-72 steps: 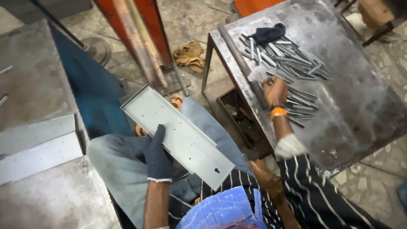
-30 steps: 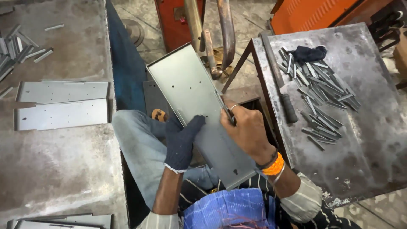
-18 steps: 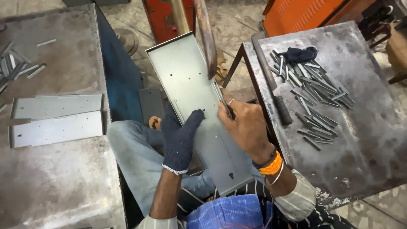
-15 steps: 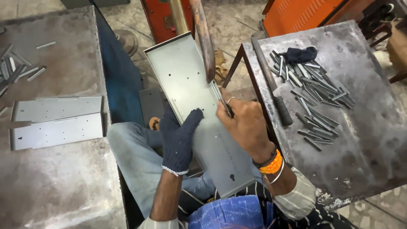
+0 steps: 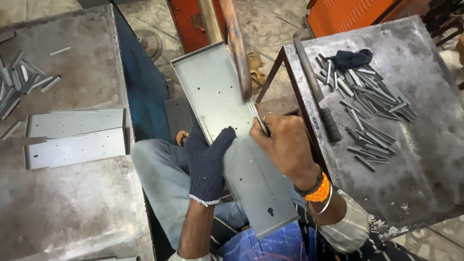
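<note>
The left hand point(image 5: 209, 162), in a dark glove, lies flat with fingers spread on a long grey metal tray point(image 5: 232, 135) across the person's lap. The bare right hand point(image 5: 285, 147) pinches a thin strip point(image 5: 258, 120) against the tray's right edge. On the right worktop point(image 5: 425, 159) lie many small metal strips point(image 5: 362, 106), a file point(image 5: 316, 94) and a dark glove point(image 5: 352, 58). Two flat grey plates point(image 5: 75, 137) rest on the left worktop point(image 5: 72, 203).

The gloved left hand point(image 5: 209, 162) lies flat on a long perforated sheet-metal tray point(image 5: 232, 130) resting across the lap. The bare right hand point(image 5: 285, 145) grips the tray's 3 o'clock edge. Metal strips point(image 5: 365, 108) lie piled on the steel table point(image 5: 425, 159) at 3 o'clock.
</note>
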